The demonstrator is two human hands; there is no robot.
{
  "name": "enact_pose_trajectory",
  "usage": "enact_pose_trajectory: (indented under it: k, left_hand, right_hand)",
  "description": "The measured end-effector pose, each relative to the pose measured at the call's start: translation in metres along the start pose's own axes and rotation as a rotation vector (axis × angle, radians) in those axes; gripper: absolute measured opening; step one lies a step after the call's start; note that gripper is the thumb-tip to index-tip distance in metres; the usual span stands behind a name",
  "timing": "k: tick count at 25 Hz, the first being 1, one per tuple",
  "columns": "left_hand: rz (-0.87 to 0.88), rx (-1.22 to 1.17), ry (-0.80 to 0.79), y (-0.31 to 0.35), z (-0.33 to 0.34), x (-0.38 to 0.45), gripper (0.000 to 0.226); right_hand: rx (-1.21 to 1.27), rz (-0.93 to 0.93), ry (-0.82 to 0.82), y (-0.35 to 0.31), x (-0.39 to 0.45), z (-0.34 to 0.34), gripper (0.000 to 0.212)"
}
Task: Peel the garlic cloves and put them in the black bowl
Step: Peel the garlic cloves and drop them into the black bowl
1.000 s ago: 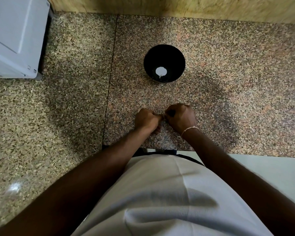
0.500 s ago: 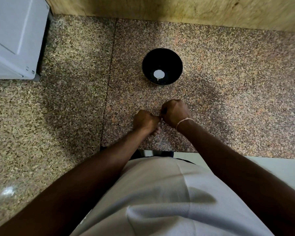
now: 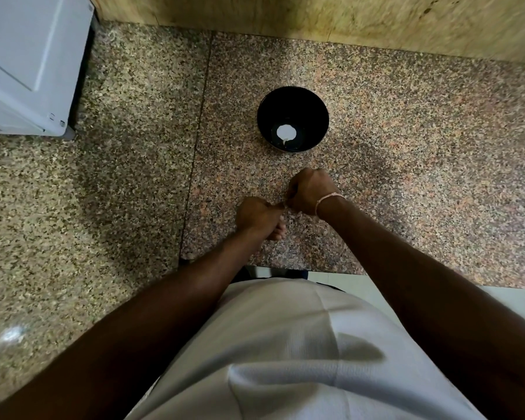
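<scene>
A black bowl (image 3: 292,118) stands on the speckled granite counter (image 3: 406,165), with a white piece of garlic (image 3: 286,134) at its bottom. Just in front of the bowl, my left hand (image 3: 256,215) and my right hand (image 3: 309,190) meet with curled fingers. Between their fingertips they pinch a small pale garlic clove (image 3: 281,206), which is mostly hidden by the fingers. My right wrist carries a thin pale bracelet.
A white appliance (image 3: 31,62) stands at the back left of the counter. A yellowish stone wall (image 3: 315,16) runs along the back. The counter's front edge lies close to my body, with pale floor (image 3: 503,301) to the right below.
My right hand has lifted slightly toward the bowl while my left stays lower. Both still pinch the clove. The view has shifted a little.
</scene>
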State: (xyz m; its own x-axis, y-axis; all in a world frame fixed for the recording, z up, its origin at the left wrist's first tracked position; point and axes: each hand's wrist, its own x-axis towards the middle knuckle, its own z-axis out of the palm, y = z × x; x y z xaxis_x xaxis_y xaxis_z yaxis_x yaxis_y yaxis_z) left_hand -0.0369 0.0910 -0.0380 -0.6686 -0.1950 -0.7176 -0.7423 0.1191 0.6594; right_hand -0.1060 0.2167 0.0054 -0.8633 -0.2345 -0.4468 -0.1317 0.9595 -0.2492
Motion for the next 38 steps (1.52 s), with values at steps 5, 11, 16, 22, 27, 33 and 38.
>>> enact_pose_trajectory:
  k: [5, 11, 16, 22, 27, 33, 38]
  left_hand:
    - [-0.021, 0.004, 0.01, 0.005, -0.001, 0.002, 0.041]
    - [-0.051, 0.005, 0.02, 0.007, 0.0, 0.004, 0.04]
    - [-0.039, -0.004, 0.035, 0.008, 0.002, 0.001, 0.039]
    - [0.046, 0.001, 0.015, 0.003, 0.001, -0.007, 0.027]
    - [0.183, -0.066, -0.083, -0.005, -0.002, -0.024, 0.009]
    - [0.286, -0.016, -0.115, -0.003, -0.01, -0.037, 0.007]
    - [0.428, 0.119, -0.098, 0.003, -0.013, -0.044, 0.012]
  right_hand:
    - [-0.01, 0.027, -0.036, 0.003, 0.01, -0.002, 0.008]
    - [-0.007, 0.044, 0.051, -0.004, 0.006, 0.004, 0.012]
    - [-0.006, 0.029, 0.145, -0.006, -0.01, 0.013, 0.01]
    - [0.201, -0.128, 0.275, 0.022, -0.039, 0.031, 0.006]
    - [0.474, -0.078, 0.314, 0.031, -0.067, 0.043, 0.006]
    - [0.656, -0.018, 0.348, 0.028, -0.082, 0.048, 0.011]
    - [0.778, 0.01, 0.352, 0.024, -0.088, 0.047, 0.008]
